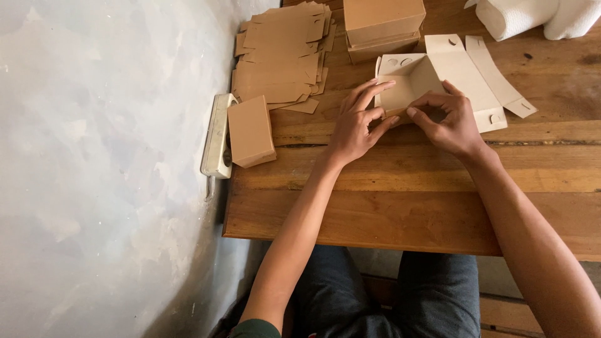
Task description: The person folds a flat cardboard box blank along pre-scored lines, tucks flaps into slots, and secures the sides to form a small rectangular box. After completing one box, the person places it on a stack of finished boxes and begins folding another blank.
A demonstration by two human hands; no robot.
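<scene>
A partly folded brown cardboard box blank (451, 72) lies on the wooden table (407, 188), its pale inner side up and its flaps spread to the right. My left hand (358, 122) presses fingers against the raised near-left wall of the blank. My right hand (451, 119) pinches the same folded corner from the right. Both hands grip the cardboard at the near edge of the blank.
A stack of flat brown blanks (282, 53) lies at the far left of the table. One assembled box (250, 131) sits beside a white power strip (217, 138) on the table's left edge. Stacked finished boxes (383, 25) stand behind the blank; white paper rolls (532, 15) at far right.
</scene>
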